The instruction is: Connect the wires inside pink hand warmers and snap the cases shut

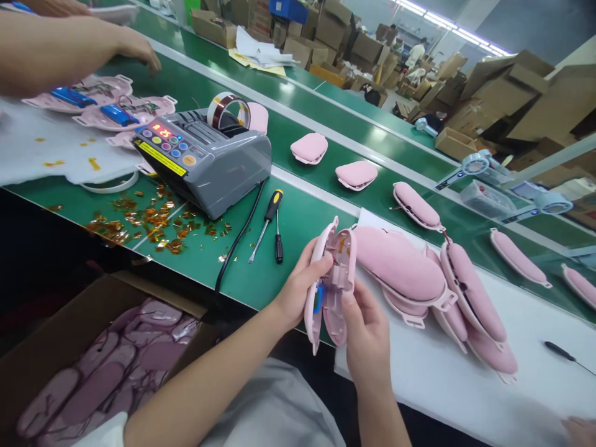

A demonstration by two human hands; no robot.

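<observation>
Between my hands, over the table's front edge, is a pink oval plastic casing (343,257) whose two halves are spread apart like a clam. My left hand (298,288) grips the left half, thumb on its inner side near some thin wires. A blue part (318,298) shows inside that half. The right half is held by my right hand (367,323), with the thumb at its edge. Just right of my hands, a pile of similar pink casings (400,264) lies on a white foam sheet (526,335).
A grey tape dispenser (223,167) stands left of my hands, beside orange tape scraps (158,217) and two screwdrivers (267,217). Pink casings line the green belt (279,136). A co-worker's arm (69,53) reaches in upper left. Below is a cardboard box (51,329) of pink pieces.
</observation>
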